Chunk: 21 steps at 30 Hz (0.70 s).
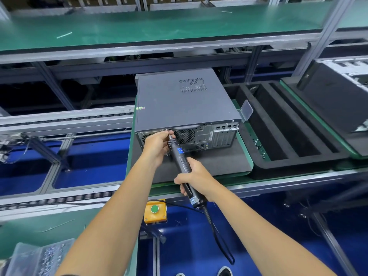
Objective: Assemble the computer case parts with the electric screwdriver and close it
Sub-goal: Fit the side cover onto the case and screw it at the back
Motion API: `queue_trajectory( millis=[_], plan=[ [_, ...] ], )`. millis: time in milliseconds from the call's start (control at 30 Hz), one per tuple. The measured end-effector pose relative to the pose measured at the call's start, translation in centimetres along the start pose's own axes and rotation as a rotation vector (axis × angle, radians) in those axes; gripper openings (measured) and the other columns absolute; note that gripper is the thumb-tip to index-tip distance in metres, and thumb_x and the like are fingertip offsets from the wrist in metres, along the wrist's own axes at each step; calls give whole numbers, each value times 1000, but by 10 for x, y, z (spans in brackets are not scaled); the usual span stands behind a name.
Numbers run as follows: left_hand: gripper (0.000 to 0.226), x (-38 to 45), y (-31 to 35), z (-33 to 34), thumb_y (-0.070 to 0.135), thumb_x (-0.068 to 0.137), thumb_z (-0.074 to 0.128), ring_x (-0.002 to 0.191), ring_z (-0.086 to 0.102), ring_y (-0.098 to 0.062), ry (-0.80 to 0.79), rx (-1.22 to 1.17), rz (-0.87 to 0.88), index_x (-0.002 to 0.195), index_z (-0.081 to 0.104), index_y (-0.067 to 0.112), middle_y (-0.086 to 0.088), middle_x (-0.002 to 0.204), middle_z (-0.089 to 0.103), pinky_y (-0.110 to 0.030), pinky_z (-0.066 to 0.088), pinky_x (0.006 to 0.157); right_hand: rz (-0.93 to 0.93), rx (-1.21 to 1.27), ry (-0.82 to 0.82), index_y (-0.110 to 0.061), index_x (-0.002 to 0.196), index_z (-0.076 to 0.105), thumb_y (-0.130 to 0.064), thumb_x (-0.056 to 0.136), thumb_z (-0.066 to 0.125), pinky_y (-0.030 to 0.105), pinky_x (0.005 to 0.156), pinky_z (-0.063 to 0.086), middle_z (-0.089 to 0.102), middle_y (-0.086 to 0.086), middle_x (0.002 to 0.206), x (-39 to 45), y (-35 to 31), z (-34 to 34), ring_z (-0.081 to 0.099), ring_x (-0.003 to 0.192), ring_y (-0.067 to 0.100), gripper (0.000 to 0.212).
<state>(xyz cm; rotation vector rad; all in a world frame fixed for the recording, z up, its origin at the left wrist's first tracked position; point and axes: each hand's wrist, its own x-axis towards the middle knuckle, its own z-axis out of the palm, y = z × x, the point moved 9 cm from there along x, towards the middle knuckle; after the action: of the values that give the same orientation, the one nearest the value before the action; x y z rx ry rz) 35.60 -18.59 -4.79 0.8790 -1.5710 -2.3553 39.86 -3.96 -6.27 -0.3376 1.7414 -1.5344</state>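
Observation:
A dark grey computer case lies on its side on a black foam pad, its rear panel with fan grille and ports facing me. My right hand grips the black electric screwdriver, which slants up to the left with its tip at the top left of the rear panel. My left hand pinches the screwdriver's front end close to the bit, right against the panel. Whether a screw sits on the bit is hidden by the fingers.
A black foam tray with long slots lies right of the case. A yellow box with a green button hangs under the bench edge. A clear bin of screws is at bottom left. Roller conveyor rails run to the left.

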Motion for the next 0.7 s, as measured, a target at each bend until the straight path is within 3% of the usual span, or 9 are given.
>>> queue_trajectory(
  millis=[433,700],
  plan=[
    [18,6,-1,-3,10,91,52,67,60,-11,-3,-42,15,84,68,8,0,69,68,-22,48,64,-5,-32,0,-18,114,48,-7,78,71,34,55,55,56,11,80,-1,-5,-1,60,52,18,44],
    [19,8,-3,-3,11,94,50,72,61,-13,2,-34,-16,86,67,7,-3,77,67,-25,49,67,8,-15,10,-20,108,48,-8,76,72,34,55,54,56,11,80,-2,-4,2,60,51,17,42]
  ],
)
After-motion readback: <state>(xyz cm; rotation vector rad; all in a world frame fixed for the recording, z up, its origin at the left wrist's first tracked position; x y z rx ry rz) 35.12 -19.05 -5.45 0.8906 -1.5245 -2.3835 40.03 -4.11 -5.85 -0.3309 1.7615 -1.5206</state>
